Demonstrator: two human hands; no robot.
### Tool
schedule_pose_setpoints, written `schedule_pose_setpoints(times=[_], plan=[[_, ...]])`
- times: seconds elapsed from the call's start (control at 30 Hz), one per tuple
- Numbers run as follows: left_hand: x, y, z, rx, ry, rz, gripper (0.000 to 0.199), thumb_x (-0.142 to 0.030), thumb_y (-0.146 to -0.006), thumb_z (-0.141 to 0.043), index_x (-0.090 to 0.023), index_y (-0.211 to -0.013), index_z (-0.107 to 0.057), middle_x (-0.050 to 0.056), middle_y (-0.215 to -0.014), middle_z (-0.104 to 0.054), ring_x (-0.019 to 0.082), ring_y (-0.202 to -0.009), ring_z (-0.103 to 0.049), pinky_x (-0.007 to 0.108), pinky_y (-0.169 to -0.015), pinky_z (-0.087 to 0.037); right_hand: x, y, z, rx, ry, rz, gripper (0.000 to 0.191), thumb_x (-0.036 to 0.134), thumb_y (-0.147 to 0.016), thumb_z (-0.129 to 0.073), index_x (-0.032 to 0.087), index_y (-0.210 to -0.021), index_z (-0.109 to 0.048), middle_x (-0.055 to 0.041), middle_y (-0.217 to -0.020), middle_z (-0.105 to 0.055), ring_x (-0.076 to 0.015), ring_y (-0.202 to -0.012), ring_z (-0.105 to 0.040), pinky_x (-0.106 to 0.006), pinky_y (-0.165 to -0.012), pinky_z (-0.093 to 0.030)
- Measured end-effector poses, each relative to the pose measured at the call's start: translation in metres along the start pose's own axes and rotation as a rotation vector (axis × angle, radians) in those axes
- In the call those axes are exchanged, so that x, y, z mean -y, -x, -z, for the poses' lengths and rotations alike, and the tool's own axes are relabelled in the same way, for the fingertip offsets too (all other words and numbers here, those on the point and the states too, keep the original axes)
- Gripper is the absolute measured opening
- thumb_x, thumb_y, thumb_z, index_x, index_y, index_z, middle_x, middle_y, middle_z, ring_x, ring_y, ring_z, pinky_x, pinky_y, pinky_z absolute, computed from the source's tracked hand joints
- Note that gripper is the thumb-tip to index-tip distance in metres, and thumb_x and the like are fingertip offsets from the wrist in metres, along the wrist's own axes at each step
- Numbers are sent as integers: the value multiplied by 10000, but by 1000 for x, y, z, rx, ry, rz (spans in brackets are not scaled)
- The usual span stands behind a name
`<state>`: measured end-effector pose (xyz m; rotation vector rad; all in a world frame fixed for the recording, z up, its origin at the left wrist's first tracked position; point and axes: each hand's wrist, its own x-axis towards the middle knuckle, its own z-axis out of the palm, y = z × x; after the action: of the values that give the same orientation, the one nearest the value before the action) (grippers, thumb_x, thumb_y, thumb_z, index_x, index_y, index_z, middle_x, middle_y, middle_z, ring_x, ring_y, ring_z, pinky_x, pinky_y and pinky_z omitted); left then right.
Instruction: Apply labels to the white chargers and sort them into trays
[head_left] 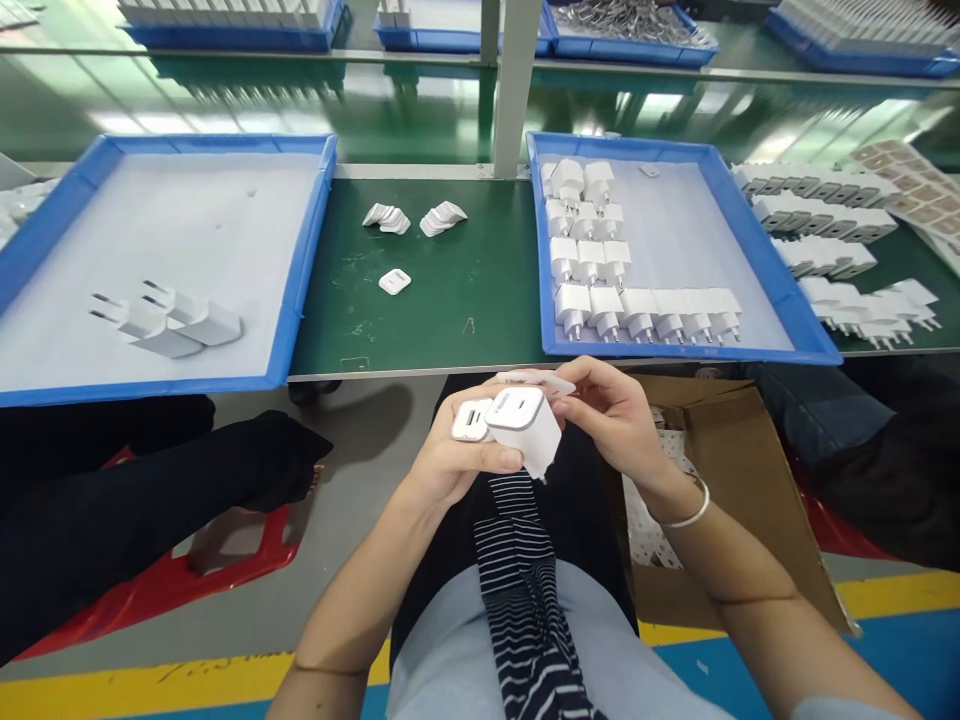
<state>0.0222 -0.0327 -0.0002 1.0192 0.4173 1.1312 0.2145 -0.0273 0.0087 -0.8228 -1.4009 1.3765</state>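
Note:
My left hand (442, 465) is closed around two white plug chargers. The nearer charger (521, 425) shows a port in its end face and a pin at its lower end; the other charger (470, 420) lies against the palm with ports facing up. Thumb and fingers of my right hand (611, 415) pinch the end of a flat white piece (536, 382), which looks like a charger's end cover, just beyond the chargers. On the green table ahead lie a single white end cover (394, 281) and two fanned stacks of covers, a left stack (386, 218) and a right stack (443, 218).
A blue-rimmed tray (300, 270) at left holds a few chargers. The right tray (750, 240) carries rows of them. More chargers (825, 215) stand farther right. An open cardboard box (739, 500) is below the table edge; people sit on both sides.

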Motion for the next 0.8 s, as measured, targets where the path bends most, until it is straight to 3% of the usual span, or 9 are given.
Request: schedule_pose_setpoints(times=[0.07,0.13,0.2,0.3,0.4,0.5,0.8], plan=[[1,1,-1,-15,-14,26,458,-364,-653,-904,-264,-1087,-798,62,-1039,-780,221,-813,-749,322,-694,-632,-2,1,0,-28,137,79,81,226,-912,-714,212,-851,-663,19,-767,-649,-104,-625,-593,-238,-580,-497],[0,2,-2,-73,-141,6,468,-334,-620,-928,-249,-1063,-804,77,-1109,-772,256,-975,-746,346,-817,-633,2,2,2,-53,310,142,123,210,-934,-674,206,-812,-659,19,-709,-640,-110,-598,-577,-248,-569,-475],[-3,3,-3,-124,-345,-61,459,-250,-626,-927,-241,-1065,-797,93,-1194,-753,278,-1126,-708,395,-957,-599,11,4,5,-151,427,179,165,192,-946,-650,205,-782,-648,26,-656,-615,-107,-563,-542,-249,-543,-436],[-7,1,-6,-191,-645,-215,426,-133,-698,-866,-236,-1102,-774,102,-1254,-731,256,-1178,-686,439,-1060,-542,31,8,5,-288,420,147,198,182,-957,-638,208,-761,-636,36,-631,-582,-95,-544,-491,-238,-519,-383],[-8,-3,-8,-246,-813,-326,379,-129,-760,-813,-231,-1120,-755,99,-1259,-729,245,-1158,-692,436,-1038,-546,51,10,0,-62,381,-15,214,186,-955,-645,204,-742,-632,46,-613,-548,-84,-548,-465,-227,-511,-346],[-8,-5,-10,-245,-891,-355,381,-124,-774,-792,-224,-1138,-737,97,-1277,-722,249,-1157,-690,431,-1006,-549,64,7,-9,144,419,-118,216,195,-956,-632,191,-741,-631,48,-624,-529,-78,-562,-435,-226,-520,-331],[-12,-5,-16,-216,-996,-376,346,-180,-803,-791,-190,-1139,-713,104,-1271,-725,229,-1153,-680,389,-973,-521,67,-9,-16,231,517,-226,228,253,-936,-631,169,-726,-648,17,-666,-549,-112,-633,-434,-249,-580,-351]])
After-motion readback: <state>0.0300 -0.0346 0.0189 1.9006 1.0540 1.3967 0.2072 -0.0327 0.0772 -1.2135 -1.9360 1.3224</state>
